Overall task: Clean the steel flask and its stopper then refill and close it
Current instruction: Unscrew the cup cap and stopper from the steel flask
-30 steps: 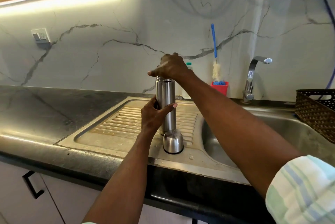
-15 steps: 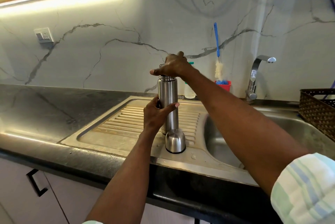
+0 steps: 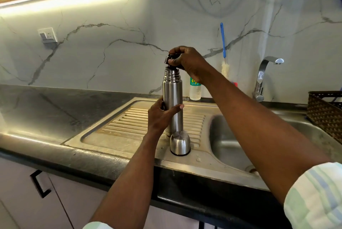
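Opening step: the left hand (image 3: 160, 115) grips the upright brushed-steel cylindrical flask (image 3: 173, 102) while the right hand's (image 3: 187, 60) fingers (image 3: 174, 50) pinch its black stopper (image 3: 171, 59) just above the mouth; next, probably rinsing both at the sink.

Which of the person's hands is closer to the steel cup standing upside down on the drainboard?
Left. The left hand grips the flask just above the cup; the right hand holds the stopper higher up.

2 bare forearms; right sleeve (image 3: 314, 197) rolled back, pale fabric striped green and blue; left sleeve (image 3: 94, 226) edge similarly pale; hands without rings.
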A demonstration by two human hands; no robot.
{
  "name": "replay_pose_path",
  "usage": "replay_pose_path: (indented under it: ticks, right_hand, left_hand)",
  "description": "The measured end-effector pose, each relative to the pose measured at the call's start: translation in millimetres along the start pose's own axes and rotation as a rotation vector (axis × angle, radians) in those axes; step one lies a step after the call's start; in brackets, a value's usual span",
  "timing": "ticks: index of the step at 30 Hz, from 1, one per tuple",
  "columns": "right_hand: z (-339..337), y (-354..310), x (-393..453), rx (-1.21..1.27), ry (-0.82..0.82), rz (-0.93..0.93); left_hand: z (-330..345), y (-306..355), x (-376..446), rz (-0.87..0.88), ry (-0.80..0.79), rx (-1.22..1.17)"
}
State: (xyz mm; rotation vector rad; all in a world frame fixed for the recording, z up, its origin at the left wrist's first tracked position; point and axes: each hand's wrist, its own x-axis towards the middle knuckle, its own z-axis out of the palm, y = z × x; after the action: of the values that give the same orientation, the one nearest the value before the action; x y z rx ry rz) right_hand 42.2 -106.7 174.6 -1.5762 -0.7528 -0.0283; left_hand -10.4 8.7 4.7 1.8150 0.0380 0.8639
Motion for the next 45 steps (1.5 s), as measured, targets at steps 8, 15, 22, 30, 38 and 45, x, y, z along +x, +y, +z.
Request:
replay_pose_path:
  ticks: [8,15,22,30,38,45]
  right_hand:
    - [-4.8,3.3,-23.3,0.178,0.379,-0.177]
    - [-0.1,9.3,-75.0,-0.029,0.156,-0.167]
    - [27.6,50.9,-120.5,-0.517,-0.305,-0.068]
    - [74.5,84.6,-126.4,-0.878,-0.465,-0.064]
    - [76.9,91.6,-127.7,-0.910,-0.445,-0.084]
    - [42.1,83.5,-133.3,-0.584,0.115,-0.236]
  left_hand:
    - [-4.4,0.2,-4.5,0.003,-0.027,0.021]
    - [-21.4,0.7,0.2,-0.161,0.227,-0.214]
    - [-72.9,-24.9,-6.6,-0.189,0.281,0.000]
    - [-73.9,-24.4,-10.5,-0.118,0.298,0.108]
    - [-74.9,-28.8,-6.3,-0.138,0.317,0.147]
    - [-63.7,-23.4,-5.5,-0.047,0.241,0.140]
